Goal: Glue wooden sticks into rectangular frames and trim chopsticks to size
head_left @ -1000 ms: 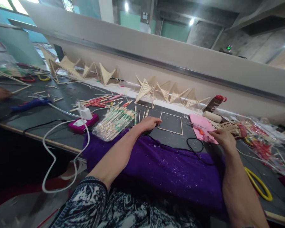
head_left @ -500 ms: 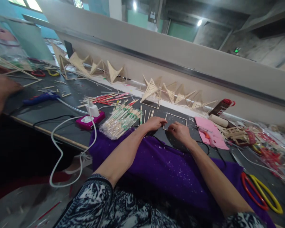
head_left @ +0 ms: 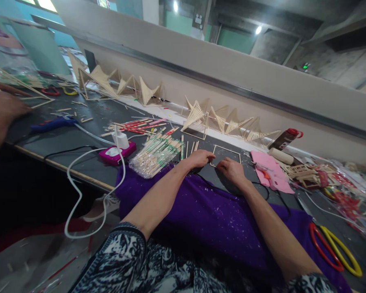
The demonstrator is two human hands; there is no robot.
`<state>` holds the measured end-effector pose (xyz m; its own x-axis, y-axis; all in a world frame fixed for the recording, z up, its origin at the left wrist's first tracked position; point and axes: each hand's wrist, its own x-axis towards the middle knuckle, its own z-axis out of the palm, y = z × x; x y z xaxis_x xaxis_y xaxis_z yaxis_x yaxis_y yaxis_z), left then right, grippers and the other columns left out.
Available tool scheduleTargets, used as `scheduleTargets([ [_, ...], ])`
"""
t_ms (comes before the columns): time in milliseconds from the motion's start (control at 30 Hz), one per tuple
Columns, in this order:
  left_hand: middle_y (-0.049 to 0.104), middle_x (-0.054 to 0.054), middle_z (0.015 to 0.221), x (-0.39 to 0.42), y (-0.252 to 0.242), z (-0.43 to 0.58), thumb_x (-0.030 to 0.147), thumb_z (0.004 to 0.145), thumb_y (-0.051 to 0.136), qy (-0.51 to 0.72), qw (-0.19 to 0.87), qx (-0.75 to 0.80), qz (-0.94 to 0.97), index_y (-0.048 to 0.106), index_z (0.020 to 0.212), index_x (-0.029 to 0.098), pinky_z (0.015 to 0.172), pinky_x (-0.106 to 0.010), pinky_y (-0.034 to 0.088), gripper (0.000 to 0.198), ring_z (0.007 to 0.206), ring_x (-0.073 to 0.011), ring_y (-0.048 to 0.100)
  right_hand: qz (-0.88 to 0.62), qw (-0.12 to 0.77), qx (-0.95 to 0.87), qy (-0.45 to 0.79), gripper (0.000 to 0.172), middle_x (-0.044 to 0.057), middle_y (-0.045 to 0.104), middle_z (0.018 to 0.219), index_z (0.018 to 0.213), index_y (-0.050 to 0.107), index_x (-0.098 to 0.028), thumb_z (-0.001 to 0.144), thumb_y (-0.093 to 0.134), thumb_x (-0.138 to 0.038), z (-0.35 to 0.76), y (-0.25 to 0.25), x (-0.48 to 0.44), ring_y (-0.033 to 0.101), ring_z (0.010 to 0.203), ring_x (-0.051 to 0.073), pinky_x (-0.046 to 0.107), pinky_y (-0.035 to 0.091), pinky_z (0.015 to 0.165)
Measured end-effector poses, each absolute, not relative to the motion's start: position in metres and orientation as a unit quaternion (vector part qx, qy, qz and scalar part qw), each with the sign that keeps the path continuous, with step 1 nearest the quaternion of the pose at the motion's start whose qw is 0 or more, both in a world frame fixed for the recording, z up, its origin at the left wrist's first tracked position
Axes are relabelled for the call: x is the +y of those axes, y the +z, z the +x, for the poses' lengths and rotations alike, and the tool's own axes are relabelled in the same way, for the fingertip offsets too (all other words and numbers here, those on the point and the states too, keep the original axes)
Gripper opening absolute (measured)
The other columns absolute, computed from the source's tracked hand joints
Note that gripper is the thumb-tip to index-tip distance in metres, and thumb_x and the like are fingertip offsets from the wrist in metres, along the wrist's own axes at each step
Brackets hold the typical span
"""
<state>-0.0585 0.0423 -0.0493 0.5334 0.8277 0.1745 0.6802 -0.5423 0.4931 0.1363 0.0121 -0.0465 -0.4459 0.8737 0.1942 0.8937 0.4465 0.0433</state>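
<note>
A small square frame of thin wooden sticks lies flat on the dark table in front of me. My left hand is closed at its left side, fingertips bent down onto the near-left corner. At the near edge, my right hand has its fingers curled together on the frame. Both palms face down, so part of the near side is hidden. Several loose short sticks lie just beyond my left hand. A purple cloth covers the table's front edge beneath my forearms.
Bagged chopsticks, a magenta power strip and a blue glue gun lie left. Stick models line the wall. Right are pink paper with another glue gun, a bottle and scissors. A co-worker's hand is far left.
Both my hands stay almost still at the frame's near corners. The view shifts slightly, and the co-worker's hand at the far left moves a little.
</note>
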Motion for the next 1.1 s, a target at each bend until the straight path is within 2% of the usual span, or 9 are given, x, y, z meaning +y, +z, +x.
scheduleTargets([
  [367,0.068,0.001,0.101,0.042,-0.047,-0.057,0.019,0.078,0.044,0.193,0.180,0.441,0.858,0.062,0.110,0.023,0.075,-0.018,0.041,0.037,0.093,-0.0114,0.060,-0.537,0.048,-0.840,-0.066,0.027,0.003,0.064,0.091,0.091,0.067,-0.025,0.086,0.041,-0.033,0.132,-0.044,0.013,0.057,0.080,0.015,0.023,0.028,0.057],
  [600,0.069,0.001,0.099,0.040,-0.046,-0.057,0.014,0.074,0.044,0.196,0.179,0.442,0.857,0.063,0.109,0.022,0.074,-0.017,0.041,0.040,0.092,-0.0113,0.060,-0.531,0.067,-0.845,-0.022,0.018,-0.003,0.066,0.093,0.088,0.064,-0.028,0.081,0.048,-0.028,0.132,-0.042,0.021,0.058,0.081,0.015,0.022,0.030,0.057],
  [833,0.069,0.002,0.097,0.038,-0.045,-0.057,0.010,0.072,0.043,0.197,0.173,0.445,0.856,0.064,0.106,0.023,0.073,-0.016,0.040,0.042,0.090,-0.0105,0.060,-0.553,0.043,-0.832,-0.016,0.021,-0.003,0.067,0.095,0.087,0.067,-0.031,0.079,0.048,-0.029,0.128,-0.037,0.021,0.059,0.081,0.016,0.023,0.031,0.055],
  [1100,0.069,0.002,0.097,0.043,-0.050,-0.056,0.014,0.073,0.044,0.197,0.173,0.444,0.857,0.065,0.105,0.024,0.072,-0.017,0.040,0.040,0.090,-0.0115,0.060,-0.577,0.031,-0.816,-0.026,0.023,0.000,0.069,0.092,0.087,0.068,-0.031,0.079,0.047,-0.029,0.123,-0.034,0.018,0.060,0.081,0.018,0.023,0.033,0.056],
])
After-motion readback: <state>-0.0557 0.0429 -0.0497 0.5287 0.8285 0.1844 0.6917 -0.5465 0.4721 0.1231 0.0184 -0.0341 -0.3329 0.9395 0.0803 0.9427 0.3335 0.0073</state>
